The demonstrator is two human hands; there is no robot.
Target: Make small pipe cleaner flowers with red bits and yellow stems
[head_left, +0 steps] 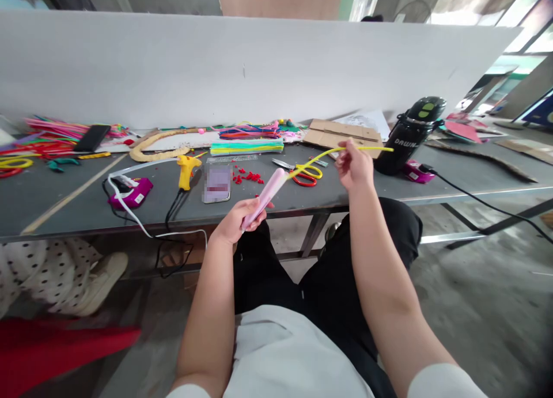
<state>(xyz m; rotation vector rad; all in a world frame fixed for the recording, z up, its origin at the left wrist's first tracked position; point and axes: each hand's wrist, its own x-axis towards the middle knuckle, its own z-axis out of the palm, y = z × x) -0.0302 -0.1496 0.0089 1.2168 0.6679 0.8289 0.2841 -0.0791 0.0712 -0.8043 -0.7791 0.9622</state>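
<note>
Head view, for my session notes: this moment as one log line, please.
left hand: holds pink tool | right hand: pinches yellow stem | stem: meets tool's far end | glue gun, scissors: on table

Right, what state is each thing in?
Left hand: closed around pink tool.
Right hand: pinching bent yellow stem.
Black bottle: upright, lid on.
Left purple socket: plugged into.
Right purple socket: plugged into.
Scissors: flat, opening unclear.
Glue gun: heat unclear.
Black phone: screen dark.
</note>
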